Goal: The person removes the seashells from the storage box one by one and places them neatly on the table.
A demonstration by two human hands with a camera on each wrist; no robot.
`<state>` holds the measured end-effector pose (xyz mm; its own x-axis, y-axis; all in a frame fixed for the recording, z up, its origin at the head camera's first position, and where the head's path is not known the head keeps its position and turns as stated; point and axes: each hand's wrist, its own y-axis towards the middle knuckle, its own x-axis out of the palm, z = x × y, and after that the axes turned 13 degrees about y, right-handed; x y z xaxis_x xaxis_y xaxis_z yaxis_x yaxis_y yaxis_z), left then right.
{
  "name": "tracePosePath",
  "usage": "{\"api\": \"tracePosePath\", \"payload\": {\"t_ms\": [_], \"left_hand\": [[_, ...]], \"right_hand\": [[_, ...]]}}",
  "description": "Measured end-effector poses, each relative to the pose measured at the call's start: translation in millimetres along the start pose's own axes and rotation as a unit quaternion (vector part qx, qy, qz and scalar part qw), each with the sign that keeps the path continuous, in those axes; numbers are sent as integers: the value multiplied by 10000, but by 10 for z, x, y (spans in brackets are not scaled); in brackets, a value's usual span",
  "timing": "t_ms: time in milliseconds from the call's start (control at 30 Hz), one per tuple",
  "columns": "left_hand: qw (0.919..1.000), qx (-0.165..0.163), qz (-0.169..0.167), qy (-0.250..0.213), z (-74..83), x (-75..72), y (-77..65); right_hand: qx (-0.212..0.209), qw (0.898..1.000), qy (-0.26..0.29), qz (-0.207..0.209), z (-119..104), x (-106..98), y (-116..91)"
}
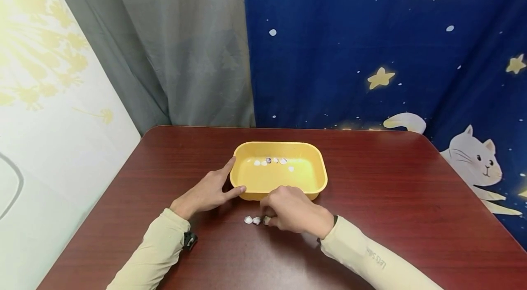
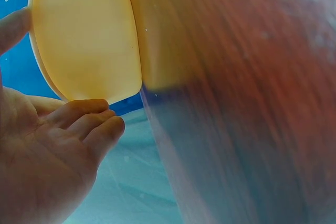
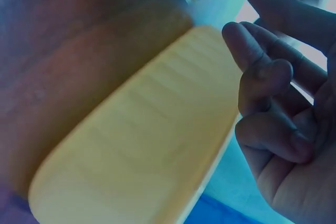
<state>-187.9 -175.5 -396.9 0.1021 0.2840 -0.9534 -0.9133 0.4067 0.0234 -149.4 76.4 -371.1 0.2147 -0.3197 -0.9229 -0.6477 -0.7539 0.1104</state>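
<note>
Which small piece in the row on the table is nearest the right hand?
The rightmost piece: it lies by the right hand; the other two sit farther left.

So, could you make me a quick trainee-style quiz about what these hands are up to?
1. Fill in: the left hand touches the ____ tub.
2. True or false: every one of the small bits is inside the tub.
3. Which hand's fingertips are at the row of bits on the table? A. Left B. Right C. Neither

Key: 1. yellow; 2. false, some lie on the table; 3. B, the right hand.
</note>
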Motion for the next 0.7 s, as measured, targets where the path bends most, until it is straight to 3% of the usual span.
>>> {"api": "tracePosePath", "payload": {"t_ms": [200,467,700], "left_hand": [[10000,-36,-1,60,0,-7,-11],[9999,-70,-7,107,10,-8,-12],[10000,-54,14,22,3,26,-15]], "right_hand": [[-258,9993,278,-3,29,-190,30],[-984,9935,362,-438,110,-393,103],[-1020,9929,139,-602,226,-632,283]]}}
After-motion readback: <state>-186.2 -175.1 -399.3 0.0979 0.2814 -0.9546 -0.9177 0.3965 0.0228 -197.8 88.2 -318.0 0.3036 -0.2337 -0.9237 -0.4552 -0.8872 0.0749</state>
